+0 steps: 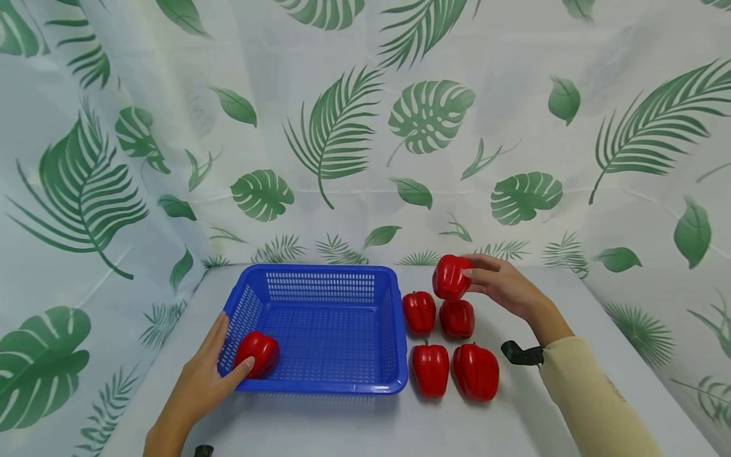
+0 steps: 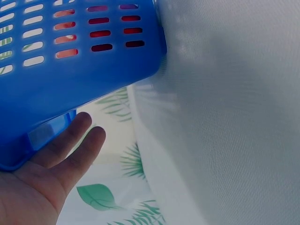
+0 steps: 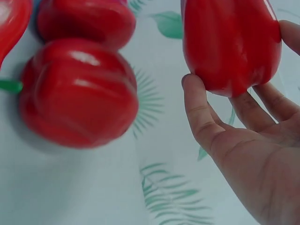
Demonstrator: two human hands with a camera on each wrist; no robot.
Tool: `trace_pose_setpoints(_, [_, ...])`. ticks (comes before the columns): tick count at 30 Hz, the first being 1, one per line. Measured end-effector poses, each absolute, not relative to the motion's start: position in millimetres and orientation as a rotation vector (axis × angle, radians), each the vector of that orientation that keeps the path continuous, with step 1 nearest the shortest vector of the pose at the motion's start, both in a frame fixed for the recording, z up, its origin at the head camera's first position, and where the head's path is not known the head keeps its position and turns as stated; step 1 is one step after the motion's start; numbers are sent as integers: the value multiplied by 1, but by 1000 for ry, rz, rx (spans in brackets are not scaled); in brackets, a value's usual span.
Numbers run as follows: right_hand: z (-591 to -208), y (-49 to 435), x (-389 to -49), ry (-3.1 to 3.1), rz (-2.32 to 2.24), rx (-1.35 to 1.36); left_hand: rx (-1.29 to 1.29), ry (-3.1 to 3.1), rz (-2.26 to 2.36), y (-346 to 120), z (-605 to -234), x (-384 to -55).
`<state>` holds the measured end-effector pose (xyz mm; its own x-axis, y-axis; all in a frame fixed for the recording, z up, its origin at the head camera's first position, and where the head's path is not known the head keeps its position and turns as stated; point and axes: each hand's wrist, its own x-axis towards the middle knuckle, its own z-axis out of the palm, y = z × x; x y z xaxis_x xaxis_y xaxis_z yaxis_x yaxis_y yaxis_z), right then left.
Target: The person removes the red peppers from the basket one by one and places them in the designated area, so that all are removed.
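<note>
My left hand (image 1: 201, 379) holds the blue plastic basket (image 1: 320, 386) at its front left corner, thumb over the rim and fingers along the outside. In the left wrist view two fingers extend straight past the basket wall (image 2: 84, 79). One red bell pepper (image 1: 259, 357) lies inside the basket, close to the left thumb. To the basket's right, my right hand (image 1: 505, 287) grips another red bell pepper (image 1: 450, 279), raised above the peppers on the table. The right wrist view shows fingertips and thumb around the lower end of this held pepper (image 3: 229, 47).
Several more red bell peppers (image 1: 430, 371) lie in two rows against the basket's right side. All stand on a white table (image 1: 320, 431), with a white leaf-print curtain (image 1: 354, 127) behind. Black wrist straps (image 1: 521, 353) show by the arms.
</note>
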<state>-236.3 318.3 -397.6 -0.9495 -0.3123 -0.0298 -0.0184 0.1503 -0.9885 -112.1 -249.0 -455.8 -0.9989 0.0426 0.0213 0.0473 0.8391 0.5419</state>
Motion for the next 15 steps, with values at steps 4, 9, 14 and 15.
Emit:
trace_pose_setpoints(4, [-399, 328, -233, 2206, -1889, -287, -72, -2999, -879, -251, -456, -112])
trace_pose_setpoints(9, [-404, 342, -229, 2206, -1898, -249, -68, -3002, -882, -250, -457, -112])
trace_pose_setpoints(14, [-409, 359, -225, 2210, -1900, -198, -72, -3008, -876, -250, -456, -112])
trace_pose_setpoints(15, [-409, 362, -224, 2206, -1904, -186, -72, -3006, -877, -250, -456, -112])
